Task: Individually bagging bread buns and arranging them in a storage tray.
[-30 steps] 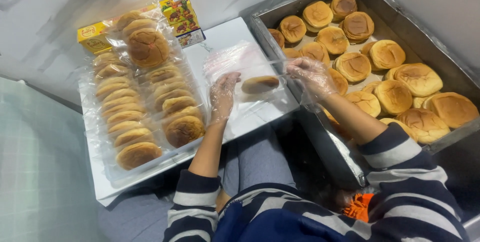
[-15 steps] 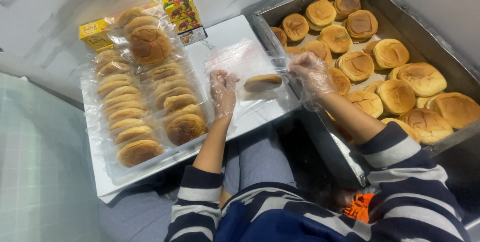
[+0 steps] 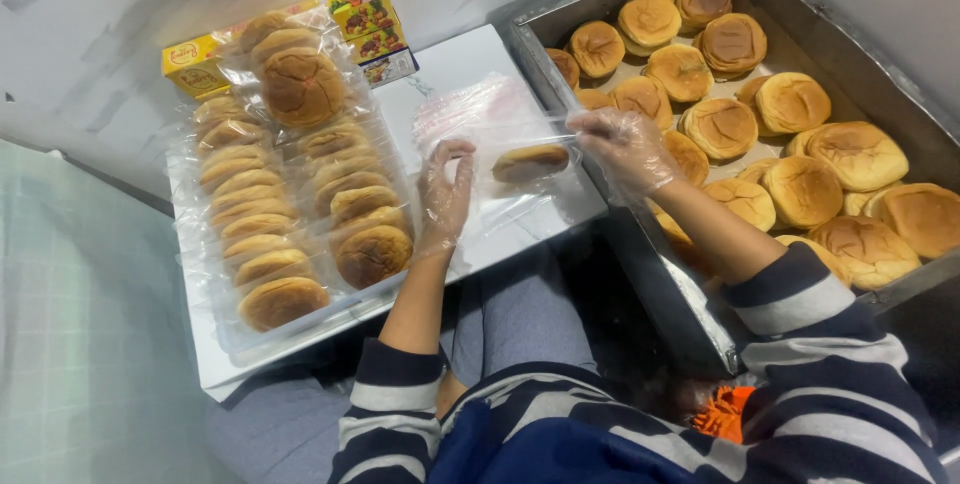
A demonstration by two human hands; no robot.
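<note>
Two flat cartons (image 3: 365, 24), yellow and green with bright pictures, lie at the far edge of my white board (image 3: 455, 59), behind rows of bagged buns (image 3: 290, 214) in clear wrap. My gloved left hand (image 3: 445, 189) pinches one edge of a clear plastic bag (image 3: 500, 129), fingers curled close. My gloved right hand (image 3: 625, 149) grips the opposite edge. A single bun (image 3: 530, 161) sits inside the bag, between my hands, beside the metal tray (image 3: 870, 39) of loose buns.
</note>
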